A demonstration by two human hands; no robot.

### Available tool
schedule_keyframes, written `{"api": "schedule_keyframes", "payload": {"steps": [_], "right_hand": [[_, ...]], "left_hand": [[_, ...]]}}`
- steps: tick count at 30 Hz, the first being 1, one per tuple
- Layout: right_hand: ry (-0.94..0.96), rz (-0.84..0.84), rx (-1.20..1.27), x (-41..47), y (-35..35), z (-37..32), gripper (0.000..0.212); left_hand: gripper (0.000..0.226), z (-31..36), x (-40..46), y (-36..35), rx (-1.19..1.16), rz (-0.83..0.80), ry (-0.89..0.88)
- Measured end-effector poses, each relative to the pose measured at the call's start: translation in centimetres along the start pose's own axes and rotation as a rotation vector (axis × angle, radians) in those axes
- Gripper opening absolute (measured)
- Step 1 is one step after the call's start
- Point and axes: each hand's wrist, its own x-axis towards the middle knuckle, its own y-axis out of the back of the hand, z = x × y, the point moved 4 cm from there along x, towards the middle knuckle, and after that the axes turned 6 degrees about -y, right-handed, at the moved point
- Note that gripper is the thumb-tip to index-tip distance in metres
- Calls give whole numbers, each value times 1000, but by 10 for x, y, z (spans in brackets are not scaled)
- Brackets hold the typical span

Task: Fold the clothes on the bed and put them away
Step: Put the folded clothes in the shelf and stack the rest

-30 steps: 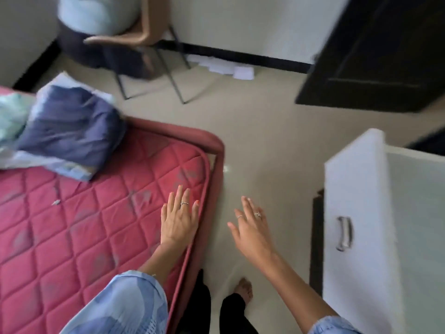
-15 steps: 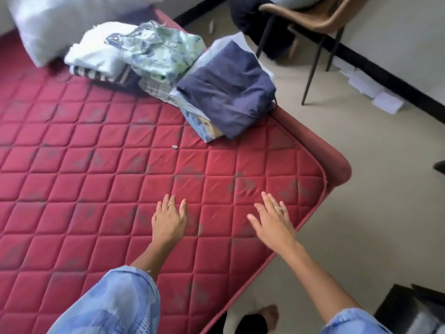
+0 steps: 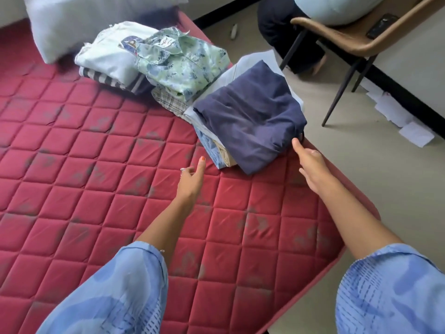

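1. Reaching with fingers loose and empty: left hand [image 3: 190, 179] short of the navy stack [image 3: 248, 116], right hand [image 3: 310, 162] touching its corner.
2. Gripping only the top garment would spill the layers beneath.
3. Dragging the stack rightward past the right fingers risks dropping it off the mattress [image 3: 96, 165] edge.

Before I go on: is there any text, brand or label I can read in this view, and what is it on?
No text here can be read.
Neck label on the floral shirt: script lettering, too blurred to read.
Blue printed patch on the white garment: a graphic, any words too small to read.
Navy garment, mattress, chair: no text shows.
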Motion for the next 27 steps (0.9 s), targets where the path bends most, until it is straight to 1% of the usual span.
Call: {"api": "schedule_keyframes", "payload": {"steps": [2, 3, 4, 5, 6, 7, 9, 10, 11, 12, 14, 17, 19, 20, 21, 22, 23, 26, 27], "right_hand": [[-96, -63, 164, 27, 1, -7, 68], [-128, -84, 220, 45, 2, -11, 77], [-131, -104, 264, 56, 2, -15, 83], [-130, -108, 287, 67, 2, -18, 90], [-101, -75, 247, 81, 5, -23, 97], [-38, -10, 145, 89, 9, -30, 102], [120, 144, -92, 107, 20, -50, 97], [200, 190, -165, 116, 23, -61, 94], [236, 183, -205, 126, 24, -73, 96], [264, 144, -243, 133, 24, -84, 99], [238, 39, -302, 153, 18, -103, 109], [131, -120, -351, 181, 3, -123, 119], [63, -212, -391, 196, -9, -129, 129], [35, -237, -433, 201, -15, -128, 133], [15, -250, -464, 208, -21, -125, 131], [4, -253, -485, 210, -25, -124, 122], [-2, -256, -485, 213, -28, -122, 112], [-36, -289, -484, 222, -32, -116, 93], [-53, -314, -490, 225, -31, -115, 80]], "left_hand": [[99, 13, 25, -9, -80, -2, 45], [112, 17, 40, -16, -114, -10, 88], [126, 19, 50, -21, -141, -25, 134], [135, 21, 60, -28, -160, -38, 178], [140, 25, 72, -39, -190, -52, 204], [144, 30, 80, -48, -216, -64, 205], [147, 45, 95, -65, -243, -56, 178], [148, 50, 103, -71, -245, -31, 171], [147, 53, 111, -76, -251, 1, 178], [149, 54, 117, -79, -243, 32, 199], [158, 47, 130, -80, -194, 72, 292], [162, 38, 145, -79, -158, 96, 397], [151, 40, 148, -81, -177, 60, 380], [139, 42, 149, -83, -211, 25, 360], [122, 44, 150, -87, -255, -14, 342], [110, 44, 152, -89, -301, -43, 326], [104, 43, 154, -91, -319, -61, 324], [117, 40, 159, -92, -317, -71, 329], [120, 40, 159, -92, -317, -70, 334]]}}
